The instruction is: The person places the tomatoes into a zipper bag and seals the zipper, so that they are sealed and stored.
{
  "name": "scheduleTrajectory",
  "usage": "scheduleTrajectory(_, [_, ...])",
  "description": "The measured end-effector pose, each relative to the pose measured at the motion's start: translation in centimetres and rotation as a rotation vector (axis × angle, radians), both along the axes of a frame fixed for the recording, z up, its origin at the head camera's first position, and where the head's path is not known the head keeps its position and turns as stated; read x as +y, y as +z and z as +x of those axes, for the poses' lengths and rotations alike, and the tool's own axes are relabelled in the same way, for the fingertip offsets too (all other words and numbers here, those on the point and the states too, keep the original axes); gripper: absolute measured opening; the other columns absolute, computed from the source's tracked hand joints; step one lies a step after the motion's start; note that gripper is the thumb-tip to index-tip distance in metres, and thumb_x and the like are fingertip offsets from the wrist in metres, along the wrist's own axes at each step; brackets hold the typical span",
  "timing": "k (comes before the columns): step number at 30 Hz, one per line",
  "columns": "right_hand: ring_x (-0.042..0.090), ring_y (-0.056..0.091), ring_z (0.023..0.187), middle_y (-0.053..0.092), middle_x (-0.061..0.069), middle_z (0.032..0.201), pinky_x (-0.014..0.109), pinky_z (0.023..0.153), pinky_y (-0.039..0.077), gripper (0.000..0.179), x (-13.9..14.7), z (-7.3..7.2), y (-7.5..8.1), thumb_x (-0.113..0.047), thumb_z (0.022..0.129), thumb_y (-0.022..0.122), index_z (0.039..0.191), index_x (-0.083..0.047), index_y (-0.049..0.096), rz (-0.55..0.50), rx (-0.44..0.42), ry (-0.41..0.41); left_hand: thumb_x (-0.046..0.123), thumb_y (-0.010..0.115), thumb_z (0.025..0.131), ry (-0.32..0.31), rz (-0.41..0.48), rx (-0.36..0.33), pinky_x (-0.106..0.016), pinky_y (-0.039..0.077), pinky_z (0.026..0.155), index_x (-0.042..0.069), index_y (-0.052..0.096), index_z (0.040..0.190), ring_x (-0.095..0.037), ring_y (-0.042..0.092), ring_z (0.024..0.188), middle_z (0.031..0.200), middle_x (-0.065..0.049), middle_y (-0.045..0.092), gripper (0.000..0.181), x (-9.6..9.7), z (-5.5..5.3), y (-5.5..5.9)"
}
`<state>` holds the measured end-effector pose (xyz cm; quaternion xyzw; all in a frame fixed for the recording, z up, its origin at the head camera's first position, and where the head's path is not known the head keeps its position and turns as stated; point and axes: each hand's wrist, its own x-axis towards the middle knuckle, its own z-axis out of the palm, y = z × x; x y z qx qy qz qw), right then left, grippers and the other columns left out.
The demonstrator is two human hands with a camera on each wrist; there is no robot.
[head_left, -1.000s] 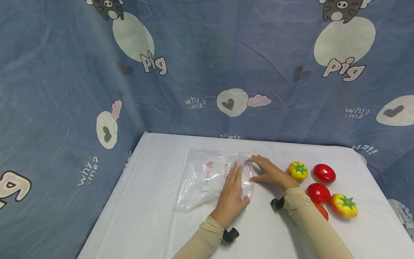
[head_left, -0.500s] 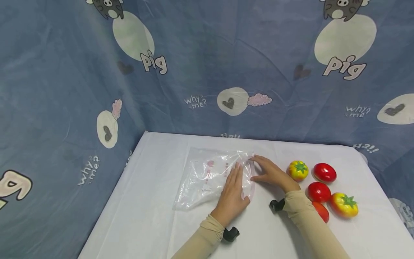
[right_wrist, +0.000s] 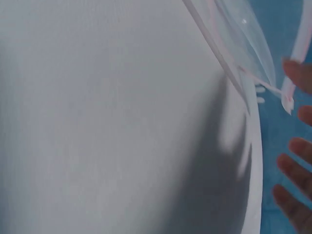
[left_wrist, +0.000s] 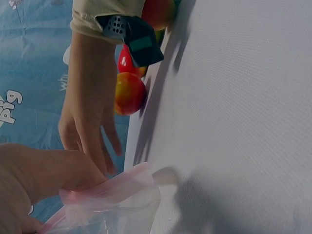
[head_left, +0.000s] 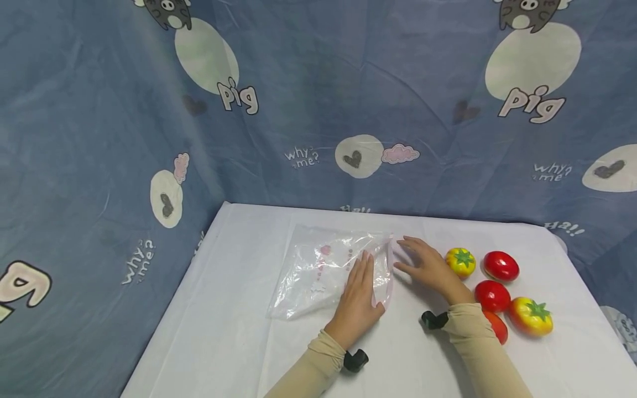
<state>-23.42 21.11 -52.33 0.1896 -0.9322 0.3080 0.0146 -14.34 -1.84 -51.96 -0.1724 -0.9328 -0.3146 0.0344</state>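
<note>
Here, in the head view, the left grip (head_left: pixel 354 304) is lying, fingers (head_left: pixel 367 268) straight, on the clear bag (head_left: pixel 308 276) on the white surface (head_left: pixel 214 320); the right grip (head_left: pixel 434 271), loosely spread, is holding nothing beside it. In the left wrist view, the bag's pink edge (left_wrist: pixel 114 192) is showing; in the right wrist view, fingertips (right_wrist: pixel 286 165) are sitting near the bag.

Curtained wkspace: pig-print drape (head_left: pixel 288 105), wht tbl (head_left: pixel 214 309).

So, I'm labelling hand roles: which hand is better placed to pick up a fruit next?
Probably the right hand: it appears to hold nothing and is nearer the fruit. The left hand rests on the plastic bag, farther away.
</note>
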Motion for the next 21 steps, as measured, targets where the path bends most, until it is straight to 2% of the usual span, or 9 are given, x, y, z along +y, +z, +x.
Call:
scheduleTrajectory(5, [0.042,0.052,0.138,0.06,0.02,0.144,0.065,0.114,0.041,0.047,1.5,0.5,1.0,-0.015,0.089,0.08,0.132,-0.005,0.066,-0.056,0.176,-0.1,0.013,0.08,0.08,-0.001,0.013,-0.008,-0.054,0.034,0.125,0.0,0.017,0.164,-0.04,0.022,0.159,0.174,-0.015,0.012,0.106,0.0,0.0,0.1])
scheduleTrajectory(8, [0.042,0.053,0.135,0.062,0.021,0.141,0.065,0.112,0.043,0.046,2.5,0.7,1.4,-0.008,0.085,0.082,0.128,-0.003,0.067,-0.075,0.293,-0.138,0.012,0.08,0.08,0.0,0.019,-0.006,-0.054,0.033,0.125,0.001,0.016,0.164,-0.04,0.021,0.159,0.174,-0.016,0.013,0.106,0.0,0.0,0.1])
scheduleTrajectory(11, [0.043,0.051,0.134,0.061,0.023,0.141,0.066,0.11,0.042,0.05,3.5,0.8,1.7,-0.006,0.081,0.084,0.128,-0.002,0.067,-0.069,0.35,-0.179,0.012,0.081,0.08,0.003,0.022,-0.003,-0.053,0.031,0.126,0.001,0.016,0.164,-0.04,0.021,0.159,0.174,-0.017,0.014,0.107,0.0,0.0,0.1])
scheduleTrajectory(15, [0.045,0.046,0.136,0.056,0.025,0.144,0.069,0.11,0.04,0.058,4.7,1.3,2.0,-0.011,0.081,0.085,0.134,-0.003,0.063,-0.051,0.289,-0.263,0.011,0.081,0.08,0.004,0.023,-0.007,-0.052,0.03,0.127,0.0,0.017,0.164,-0.04,0.021,0.159,0.174,-0.016,0.013,0.106,0.0,0.0,0.1])
scheduleTrajectory(21, [0.05,0.04,0.139,0.047,0.026,0.152,0.076,0.108,0.037,0.068,6.1,2.2,2.5,-0.025,0.086,0.082,0.145,-0.006,0.054,0.004,0.106,-0.348,0.011,0.08,0.08,0.002,0.022,-0.006,-0.051,0.029,0.128,0.0,0.018,0.164,-0.039,0.021,0.16,0.174,-0.015,0.012,0.105,0.1,0.1,0.1])
